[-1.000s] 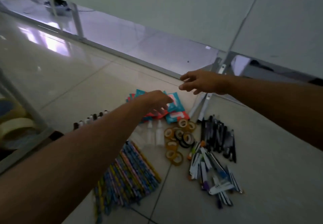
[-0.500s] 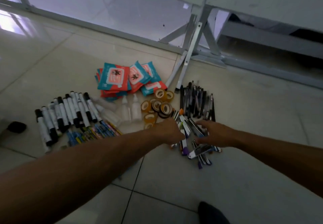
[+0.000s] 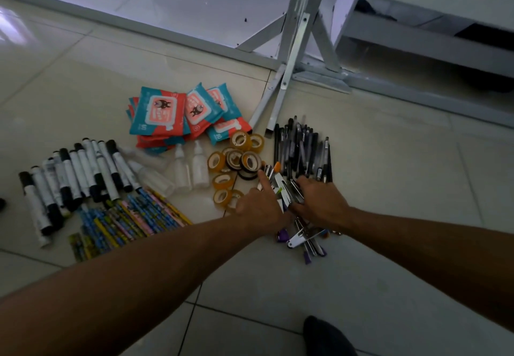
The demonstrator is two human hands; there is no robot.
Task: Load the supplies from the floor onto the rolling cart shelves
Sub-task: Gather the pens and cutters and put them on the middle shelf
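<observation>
Both arms outstretched, low. Our left hand, index straight, and right hand, fingers bent, press the pen pile; grip unclear.

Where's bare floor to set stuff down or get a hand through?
Bare tile right of the black pens, up to the metal frame; also just ahead of the shoe; and beyond the markers and wipe packs. Crowded: markers through tape rolls lie nearly touching, and left hand and right hand cover the mixed pen pile.
</observation>
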